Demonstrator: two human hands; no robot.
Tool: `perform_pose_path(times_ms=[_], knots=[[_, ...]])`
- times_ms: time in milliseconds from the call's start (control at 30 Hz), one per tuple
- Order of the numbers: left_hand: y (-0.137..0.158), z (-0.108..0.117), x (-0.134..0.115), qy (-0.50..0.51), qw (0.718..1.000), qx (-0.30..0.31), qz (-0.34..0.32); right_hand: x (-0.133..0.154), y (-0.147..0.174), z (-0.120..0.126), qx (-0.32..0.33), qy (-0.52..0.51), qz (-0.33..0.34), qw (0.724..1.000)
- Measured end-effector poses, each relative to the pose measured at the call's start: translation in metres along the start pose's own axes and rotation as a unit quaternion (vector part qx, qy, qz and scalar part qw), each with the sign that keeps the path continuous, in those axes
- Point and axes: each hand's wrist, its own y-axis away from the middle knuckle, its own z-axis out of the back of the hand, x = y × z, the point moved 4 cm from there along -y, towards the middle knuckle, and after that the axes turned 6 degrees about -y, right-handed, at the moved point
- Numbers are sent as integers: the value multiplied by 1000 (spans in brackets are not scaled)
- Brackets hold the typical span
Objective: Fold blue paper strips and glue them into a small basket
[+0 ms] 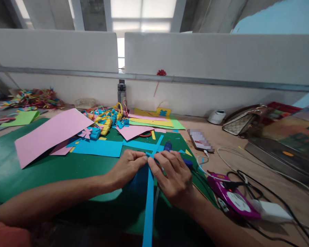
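Note:
A long blue strip, of paper or thin foam, runs from the mat toward me and hangs over the front edge. The fingertips of my left hand pinch it near its far part. Close against them, my right hand grips the same strip with thumb and curled fingers. A narrow translucent length shows below my right hand; what it is I cannot tell. Just beyond that hand lies a blue glue gun, partly hidden by the fingers. A wide blue sheet rests left of the strip.
Pink sheets and several small blue and yellow bags lie on the green mat. To the right are a phone, a purple power strip, cables and a handbag. A bottle stands at the back.

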Motion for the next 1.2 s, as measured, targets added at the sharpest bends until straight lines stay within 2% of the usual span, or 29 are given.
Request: perform_pose_path(times_ms=[133,333,467,933,1067,1200], knots=[[2,-1,-6,2,1000,3,-6,3,1,4,-9,-20,18,1000],[1,-2,-3,83,996,16,4,3,4,3,-19,-9,17,1000],[-1,0,2,120,993,4,6,3,3,1,-7,1,5,1000],[-12,4,15,232,972,-17,35,-3,7,-15,23,-74,-99,992],[-14,5,17,224,974,-16,6,-2,7,-18,16,-88,-109,990],[-15,7,19,177,983,-47,-3,0,7,-20,19,-98,-106,989]])
